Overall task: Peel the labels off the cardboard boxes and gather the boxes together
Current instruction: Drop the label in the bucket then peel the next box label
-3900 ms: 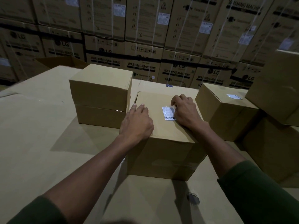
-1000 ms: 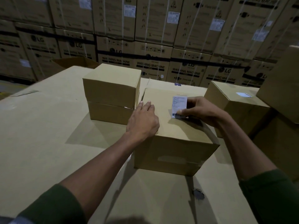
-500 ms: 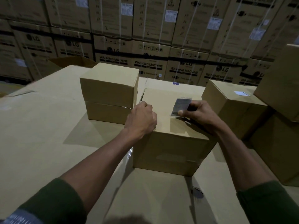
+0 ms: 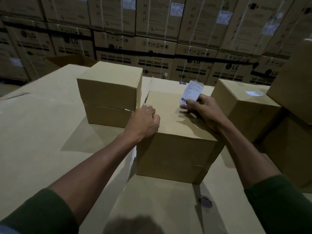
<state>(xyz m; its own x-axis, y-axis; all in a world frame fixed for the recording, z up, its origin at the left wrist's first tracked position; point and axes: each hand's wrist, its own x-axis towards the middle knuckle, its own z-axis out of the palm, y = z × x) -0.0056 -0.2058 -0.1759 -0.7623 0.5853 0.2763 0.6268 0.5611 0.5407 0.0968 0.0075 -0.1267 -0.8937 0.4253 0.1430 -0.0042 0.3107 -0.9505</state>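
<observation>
Label (image 4: 191, 92) pinched upright in right hand (image 4: 205, 112) above box (image 4: 175, 132) | left hand (image 4: 144, 123) curled, resting on box edge

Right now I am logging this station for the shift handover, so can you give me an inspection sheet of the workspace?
Surface: large flat cardboard sheet, a small dark round mark near the front.
Job's things: plain brown box under both hands; peeled white barcode label; stacked pair of brown boxes; brown box still labelled.
Clutter: nothing seen.
Grippers: left hand rests curled on the box edge; right hand pinches the label.
Cables: nothing seen.
Surroundings: wall of strapped washing machine cartons.
</observation>
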